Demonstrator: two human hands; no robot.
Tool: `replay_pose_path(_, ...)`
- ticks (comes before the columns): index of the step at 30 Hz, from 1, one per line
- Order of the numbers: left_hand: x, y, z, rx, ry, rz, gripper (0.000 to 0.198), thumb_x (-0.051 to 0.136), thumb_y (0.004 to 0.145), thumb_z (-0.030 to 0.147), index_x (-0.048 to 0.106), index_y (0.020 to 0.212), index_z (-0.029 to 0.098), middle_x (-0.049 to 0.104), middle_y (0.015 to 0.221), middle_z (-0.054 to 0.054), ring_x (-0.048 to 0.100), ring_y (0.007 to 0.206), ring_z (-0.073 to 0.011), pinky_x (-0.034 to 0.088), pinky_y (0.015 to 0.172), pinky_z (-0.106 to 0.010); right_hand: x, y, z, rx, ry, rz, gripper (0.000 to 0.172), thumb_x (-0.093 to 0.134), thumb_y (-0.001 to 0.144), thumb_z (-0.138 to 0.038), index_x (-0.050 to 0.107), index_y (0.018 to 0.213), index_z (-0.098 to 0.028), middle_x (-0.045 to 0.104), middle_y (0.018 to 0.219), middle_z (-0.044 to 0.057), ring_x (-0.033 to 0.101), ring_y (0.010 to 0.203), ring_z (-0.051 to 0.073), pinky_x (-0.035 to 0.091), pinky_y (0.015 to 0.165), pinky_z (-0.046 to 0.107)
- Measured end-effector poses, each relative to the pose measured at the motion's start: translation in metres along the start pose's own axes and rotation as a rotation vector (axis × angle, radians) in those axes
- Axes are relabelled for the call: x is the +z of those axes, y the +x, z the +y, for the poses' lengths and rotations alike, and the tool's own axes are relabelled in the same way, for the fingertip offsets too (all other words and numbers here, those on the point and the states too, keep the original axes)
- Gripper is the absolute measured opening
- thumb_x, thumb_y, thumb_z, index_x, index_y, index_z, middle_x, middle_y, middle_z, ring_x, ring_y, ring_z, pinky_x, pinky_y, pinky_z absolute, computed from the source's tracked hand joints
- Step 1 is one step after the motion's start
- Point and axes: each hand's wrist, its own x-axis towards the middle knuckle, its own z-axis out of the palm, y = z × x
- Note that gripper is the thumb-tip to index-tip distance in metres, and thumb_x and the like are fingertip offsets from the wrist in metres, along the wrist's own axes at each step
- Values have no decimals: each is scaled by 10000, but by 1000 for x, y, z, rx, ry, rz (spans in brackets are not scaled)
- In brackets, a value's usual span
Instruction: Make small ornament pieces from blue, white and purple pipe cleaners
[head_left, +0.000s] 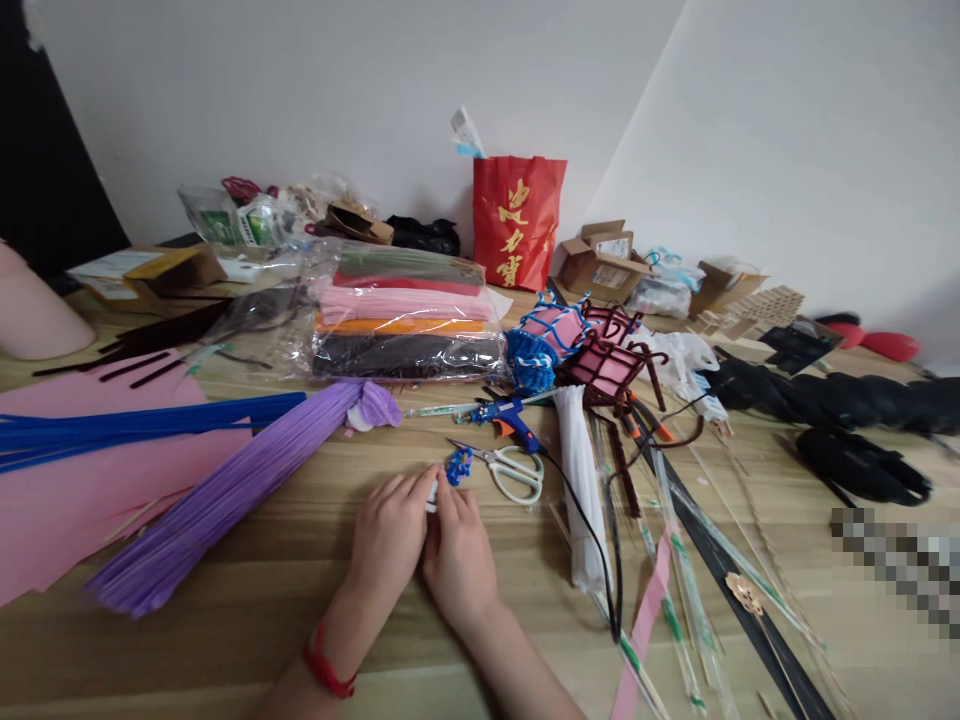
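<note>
My left hand (388, 535) and my right hand (460, 560) meet over the table, their fingertips pinched together. Between them shows a small white piece (432, 495); the fingers cover most of it, so its kind is unclear. Just beyond my right fingertips lies a small blue fuzzy twisted piece (459, 466). A pair of scissors (519, 476) with pale handles rests to its right. Behind the scissors is a blue glue gun (510, 415). A bundle of purple pipe cleaners (247, 490) lies left of my hands, and white pipe cleaners (577, 480) lie to the right.
Blue pipe cleaners (150, 424) cross pink sheets (67, 510) at left. Bagged coloured pipe cleaners (409, 310) lie behind. Pink lantern-like shapes (607, 368) sit near a red bag (517, 220). A black cord (585, 520), wrapped sticks and a pink ribbon (646, 620) spread rightward.
</note>
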Motion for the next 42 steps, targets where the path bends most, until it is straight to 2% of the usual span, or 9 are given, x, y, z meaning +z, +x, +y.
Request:
replay_pose_path(14, 6, -2, 1, -80, -22, 63, 340, 479, 773, 110, 658, 1048, 197, 743, 809, -80, 670, 683, -222, 474, 661, -308, 12, -5, 2, -28, 97, -9, 825, 549, 719, -92, 140, 1436, -79, 435, 1357, 186, 380, 1239, 313, 361, 1004, 491)
replay_pose_path(20, 5, 8, -11, -208, -411, 85, 408, 504, 746, 122, 605, 1136, 190, 692, 1071, -87, 650, 940, -234, 496, 813, -333, 10, 1, 12, 92, 216, 125, 690, 466, 763, -85, 225, 1410, -87, 501, 1271, 188, 496, 1137, 251, 423, 948, 405)
replay_pose_path(24, 5, 15, -28, -419, -740, 68, 379, 561, 765, 242, 591, 1131, 147, 686, 1064, -112, 658, 910, -224, 524, 772, -328, -3, 5, 10, 173, 282, 235, 544, 540, 778, -195, 396, 1299, -139, 582, 1105, 135, 570, 954, 212, 487, 792, 326)
replay_pose_path(26, 2, 17, -32, -533, -952, 41, 441, 590, 757, 276, 549, 1168, 120, 703, 994, -112, 680, 768, -195, 545, 642, -290, -12, 5, 3, 191, 321, 170, 360, 563, 790, -264, 531, 1133, -159, 616, 893, 71, 575, 750, 167, 484, 659, 266)
replay_pose_path(28, -3, 18, -33, -616, -1113, 21, 481, 620, 744, 274, 522, 1188, 115, 711, 943, -97, 672, 656, -159, 534, 548, -248, -19, 4, -5, 113, 383, -74, 274, 608, 775, -349, 595, 985, -173, 594, 740, 16, 526, 594, 130, 447, 552, 225)
replay_pose_path(30, -8, 19, -30, -668, -1210, 8, 445, 630, 746, 263, 539, 1159, 125, 705, 976, -98, 661, 613, -132, 526, 524, -226, -21, 0, -11, -59, 412, -312, 347, 700, 690, -402, 628, 968, -206, 610, 800, 11, 544, 644, 132, 447, 579, 217)
replay_pose_path(32, -13, 19, -27, -704, -1257, -3, 360, 610, 770, 268, 577, 1099, 126, 693, 1033, -112, 651, 585, -113, 516, 507, -211, -17, -5, -16, -213, 390, -398, 430, 771, 590, -404, 651, 966, -233, 626, 916, 21, 573, 835, 177, 457, 745, 256)
replay_pose_path(37, -16, 19, -23, -695, -1179, -52, 307, 607, 769, 332, 653, 980, 113, 729, 886, -94, 622, 520, -110, 443, 414, -183, -5, -11, -15, -255, 394, -478, 228, 789, 593, -285, 684, 786, -223, 612, 781, -10, 576, 782, 152, 445, 743, 230)
replay_pose_path(42, -8, 18, -24, -634, -1146, -46, 304, 651, 710, 323, 660, 941, 126, 726, 852, -54, 659, 626, -154, 515, 515, -230, -17, 2, -3, 75, 631, -310, 212, 770, 625, -266, 669, 796, -192, 623, 761, -1, 557, 654, 128, 432, 607, 219)
